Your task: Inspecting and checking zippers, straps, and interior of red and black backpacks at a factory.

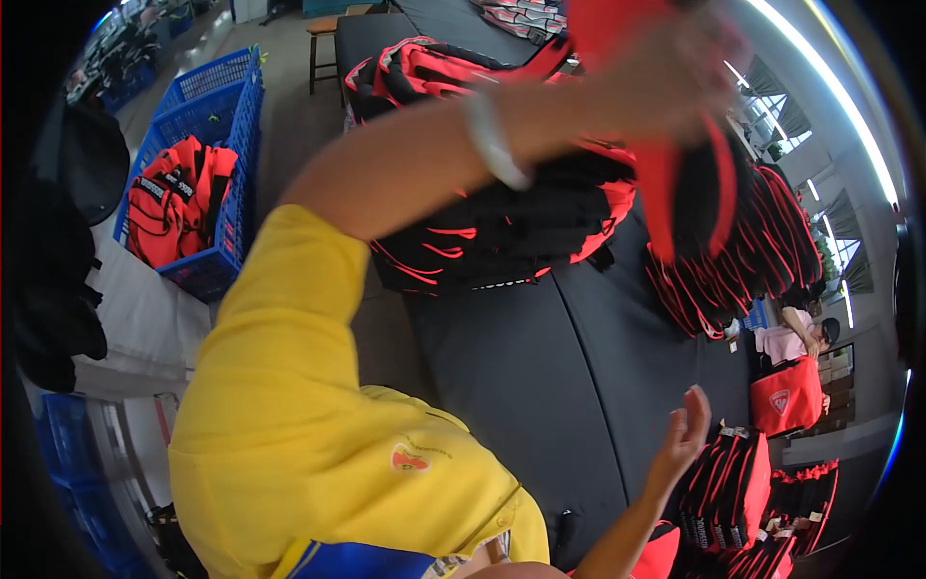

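Observation:
My left arm reaches up and across, and my left hand, blurred by motion, is closed on a red and black bag. Red cloth of that bag shows above and below the hand; its full shape is smeared. Lower right, my right hand is raised over the dark table with fingers extended and nothing in it. Beneath my left forearm lies a pile of red and black bags. A long row of stacked bags stands just beyond the held bag.
A blue plastic crate with red bags sits on the left. More bag stacks stand at lower right. Another person handles a red bag at the right. A wooden stool stands at the back.

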`<state>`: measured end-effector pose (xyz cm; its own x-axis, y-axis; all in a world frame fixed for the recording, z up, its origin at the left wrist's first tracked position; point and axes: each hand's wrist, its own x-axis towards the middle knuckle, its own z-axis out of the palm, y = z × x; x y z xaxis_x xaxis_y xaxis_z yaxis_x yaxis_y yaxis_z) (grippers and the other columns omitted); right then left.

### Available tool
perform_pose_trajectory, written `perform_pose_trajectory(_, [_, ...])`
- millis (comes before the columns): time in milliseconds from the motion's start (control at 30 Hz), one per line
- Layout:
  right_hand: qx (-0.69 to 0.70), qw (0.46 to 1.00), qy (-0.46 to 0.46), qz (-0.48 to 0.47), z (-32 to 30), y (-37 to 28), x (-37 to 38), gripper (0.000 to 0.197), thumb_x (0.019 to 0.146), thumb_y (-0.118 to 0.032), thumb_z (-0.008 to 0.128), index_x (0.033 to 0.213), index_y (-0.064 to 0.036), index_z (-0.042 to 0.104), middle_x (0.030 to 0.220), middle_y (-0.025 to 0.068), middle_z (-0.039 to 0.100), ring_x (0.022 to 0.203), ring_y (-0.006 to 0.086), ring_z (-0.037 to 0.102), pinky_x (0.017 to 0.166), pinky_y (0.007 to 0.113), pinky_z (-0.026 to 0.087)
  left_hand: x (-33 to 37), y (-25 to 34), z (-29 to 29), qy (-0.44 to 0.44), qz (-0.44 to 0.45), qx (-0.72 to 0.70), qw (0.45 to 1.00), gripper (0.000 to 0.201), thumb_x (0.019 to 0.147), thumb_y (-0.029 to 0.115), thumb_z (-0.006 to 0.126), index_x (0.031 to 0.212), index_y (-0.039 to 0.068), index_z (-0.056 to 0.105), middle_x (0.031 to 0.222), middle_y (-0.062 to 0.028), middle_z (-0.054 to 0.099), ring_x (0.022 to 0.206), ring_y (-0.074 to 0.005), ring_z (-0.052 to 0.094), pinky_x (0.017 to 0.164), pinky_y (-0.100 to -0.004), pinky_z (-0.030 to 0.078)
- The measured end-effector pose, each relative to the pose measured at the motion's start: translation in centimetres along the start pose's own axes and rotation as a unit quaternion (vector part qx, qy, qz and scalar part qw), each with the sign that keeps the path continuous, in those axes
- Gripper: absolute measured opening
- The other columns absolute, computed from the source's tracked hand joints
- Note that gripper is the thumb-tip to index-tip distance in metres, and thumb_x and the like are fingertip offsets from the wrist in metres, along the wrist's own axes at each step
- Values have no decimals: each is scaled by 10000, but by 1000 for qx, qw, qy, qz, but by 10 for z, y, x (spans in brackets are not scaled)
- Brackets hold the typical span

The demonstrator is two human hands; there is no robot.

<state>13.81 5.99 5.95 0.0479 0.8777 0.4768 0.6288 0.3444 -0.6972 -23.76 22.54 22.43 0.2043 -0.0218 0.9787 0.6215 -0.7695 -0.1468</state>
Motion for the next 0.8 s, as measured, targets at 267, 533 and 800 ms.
perform_pose_trajectory(267, [411,887,191,88,-62,15,-41,771,932,-559,424,1474,-53,212,1453,166,343,1264,314,430,1059,444,354,-103,247,64,-237,81,-470,846,692,720,154,586,1365,10,379,583,-116,594,569,-359,610,499,-450,473])
perform_pose_trajectory(533, [535,758,226,297,72,81,-188,724,931,-520,464,1449,-51,275,1421,165,396,1241,318,460,1041,443,384,-262,285,48,-527,-143,-568,616,701,792,77,616,1400,363,415,887,-81,658,683,-336,653,594,-355,515])
perform_pose_trajectory(800, [396,653,270,587,36,105,-294,350,957,-331,510,1157,-45,538,1085,124,630,938,220,627,787,354,516,-286,273,57,-446,-160,-459,752,410,620,-40,631,1016,68,656,790,-85,650,738,-262,609,674,-361,462])
